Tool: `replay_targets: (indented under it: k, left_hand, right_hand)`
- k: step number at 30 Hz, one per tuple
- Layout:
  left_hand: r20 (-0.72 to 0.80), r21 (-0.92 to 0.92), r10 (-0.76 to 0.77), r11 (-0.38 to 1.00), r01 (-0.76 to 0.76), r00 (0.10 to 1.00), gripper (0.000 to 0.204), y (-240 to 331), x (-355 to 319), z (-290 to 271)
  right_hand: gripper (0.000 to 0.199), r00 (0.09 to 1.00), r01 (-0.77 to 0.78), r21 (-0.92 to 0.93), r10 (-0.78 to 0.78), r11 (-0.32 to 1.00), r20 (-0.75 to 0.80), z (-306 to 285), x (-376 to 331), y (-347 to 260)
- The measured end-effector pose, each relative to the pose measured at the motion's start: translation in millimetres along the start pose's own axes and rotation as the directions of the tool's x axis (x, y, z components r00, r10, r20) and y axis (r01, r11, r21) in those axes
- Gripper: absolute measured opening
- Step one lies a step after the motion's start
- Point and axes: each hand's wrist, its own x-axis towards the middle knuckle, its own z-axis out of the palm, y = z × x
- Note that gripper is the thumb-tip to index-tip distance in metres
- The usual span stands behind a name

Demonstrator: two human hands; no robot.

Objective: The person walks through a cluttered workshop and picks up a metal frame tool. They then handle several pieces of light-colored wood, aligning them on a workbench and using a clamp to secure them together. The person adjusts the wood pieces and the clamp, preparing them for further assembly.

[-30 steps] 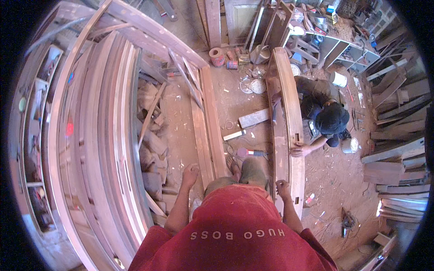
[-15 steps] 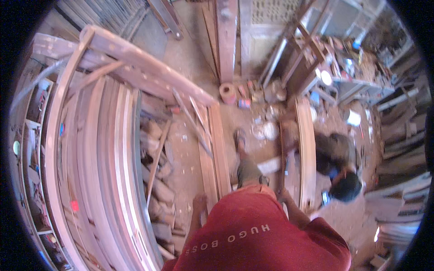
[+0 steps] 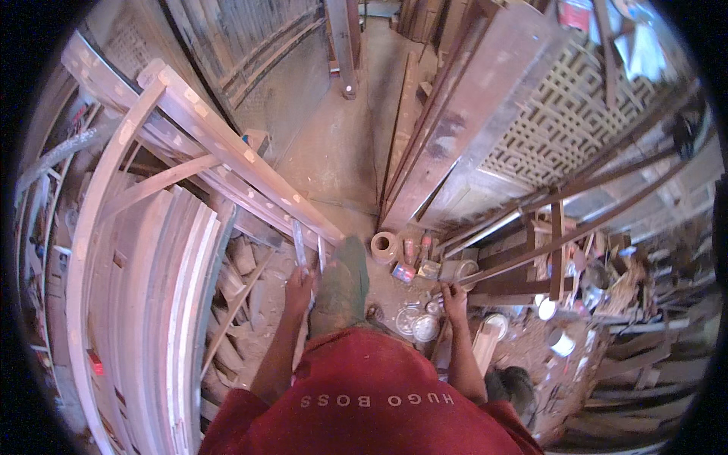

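My left hand (image 3: pixel 300 283) is in front of my body at the left, its fingers curled. It overlaps the lower part of a thin pale strip (image 3: pixel 299 239) that slants off the long wooden beam; whether the hand grips the strip I cannot tell. On the other side, my right hand (image 3: pixel 455 300) hangs with its fingers drawn together, left of a dark wooden trestle. Anything inside those fingers is too small to make out. My leg (image 3: pixel 341 284), in green cloth, reaches forward between the hands, beside the beam's end.
The long pale beam (image 3: pixel 250 163) runs across the left, above stacked planks (image 3: pixel 144 303). Ahead stand a hollow clay-coloured cylinder (image 3: pixel 384 245), small tins (image 3: pixel 403 271) and a wide dark board (image 3: pixel 470 114). White lids (image 3: pixel 425 327) and a white bucket (image 3: pixel 561 343) lie right. A person's dark-clothed part (image 3: pixel 512 390) shows lower right.
I have moved forward, bringing the beam's end and clay-coloured cylinder nearer. Both hands have come up and forward. The two boards beside me and most of the crouching person have left view.
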Motion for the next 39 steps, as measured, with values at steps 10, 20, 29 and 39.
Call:
replay_targets:
  k: [10,20,29,39]
  left_hand:
    - [0.413,0.019,0.152,0.984,-0.175,0.898,0.039,126,275,101]
    - [0.459,0.142,-0.041,0.989,-0.028,0.887,0.027,-68,626,138]
    - [0.448,0.613,-0.107,0.760,-0.218,0.888,0.036,-93,790,5]
    - [0.473,0.419,-0.380,0.891,0.177,0.795,0.043,64,984,44]
  right_hand:
    - [0.028,0.851,-0.521,0.093,0.507,0.849,0.136,61,29,29]
    - [0.025,0.857,-0.494,-0.057,0.497,0.868,0.138,194,314,18]
    - [0.026,0.880,-0.474,-0.090,0.474,0.876,-0.025,249,544,-117]
    - [0.027,0.802,-0.520,-0.304,0.578,0.798,0.148,331,672,-93]
